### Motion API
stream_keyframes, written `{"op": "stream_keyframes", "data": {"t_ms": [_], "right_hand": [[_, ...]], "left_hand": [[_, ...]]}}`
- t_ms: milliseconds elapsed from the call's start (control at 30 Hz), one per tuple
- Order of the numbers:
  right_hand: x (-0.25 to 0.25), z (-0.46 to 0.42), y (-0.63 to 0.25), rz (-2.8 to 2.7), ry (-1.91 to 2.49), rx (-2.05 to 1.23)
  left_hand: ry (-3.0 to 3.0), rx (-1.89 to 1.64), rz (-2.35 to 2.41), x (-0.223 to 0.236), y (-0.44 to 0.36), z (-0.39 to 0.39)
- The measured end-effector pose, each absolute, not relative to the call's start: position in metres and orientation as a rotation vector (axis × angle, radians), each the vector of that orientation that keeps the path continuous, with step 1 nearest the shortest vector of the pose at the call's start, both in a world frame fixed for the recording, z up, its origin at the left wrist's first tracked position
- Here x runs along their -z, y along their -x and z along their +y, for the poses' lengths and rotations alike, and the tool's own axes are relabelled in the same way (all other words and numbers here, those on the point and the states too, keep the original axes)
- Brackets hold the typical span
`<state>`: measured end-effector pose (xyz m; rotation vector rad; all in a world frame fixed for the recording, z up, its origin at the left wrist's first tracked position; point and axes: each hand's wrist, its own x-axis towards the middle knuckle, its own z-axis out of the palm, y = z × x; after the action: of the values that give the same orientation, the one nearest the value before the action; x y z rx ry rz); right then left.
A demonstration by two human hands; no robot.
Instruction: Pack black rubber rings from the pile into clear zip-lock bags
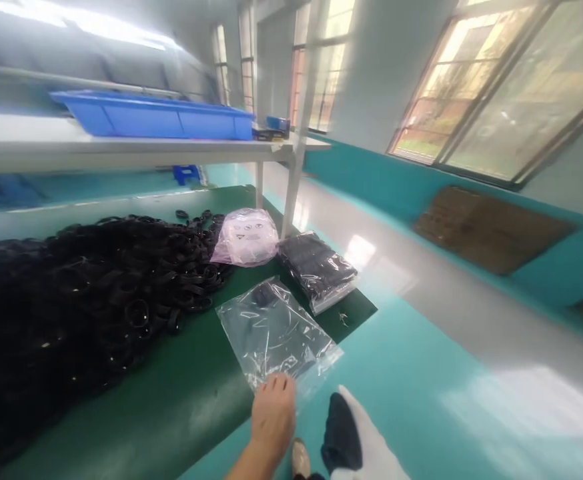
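My left hand (274,410), bare, has its fingers curled over the near edge of a clear plastic bag (281,333) at the front of the green table. A small dark piece (265,293) shows at the bag's far end; whether it lies inside or underneath I cannot tell. Right of my left hand is a blurred white and black shape (366,437), which looks like my right hand in a glove; its fingers cannot be made out. It appears apart from the bag. Just beyond the bag lies a stack of clear bags with black contents (319,267).
A large heap of black rings (116,287) covers the left of the green table (206,400). Behind the bag sits a pinkish printed plastic bag (248,237), beside a white shelf post (294,180). Overhead, the shelf (171,152) carries a blue bin (161,120).
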<state>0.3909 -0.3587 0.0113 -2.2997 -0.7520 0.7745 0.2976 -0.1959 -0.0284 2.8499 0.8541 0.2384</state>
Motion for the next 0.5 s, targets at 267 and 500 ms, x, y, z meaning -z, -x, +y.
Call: {"op": "stream_keyframes", "data": {"t_ms": [267,500], "right_hand": [[-0.019,-0.287,-0.428,-1.604,1.954,-1.097],[0.009,-0.232,-0.437,-1.493,2.040,-0.795]], "left_hand": [[-2.658,-0.310,1.258,-0.007,-0.284,-0.196],[-2.498,-0.717,1.183,-0.007,-0.283,-0.205]]}}
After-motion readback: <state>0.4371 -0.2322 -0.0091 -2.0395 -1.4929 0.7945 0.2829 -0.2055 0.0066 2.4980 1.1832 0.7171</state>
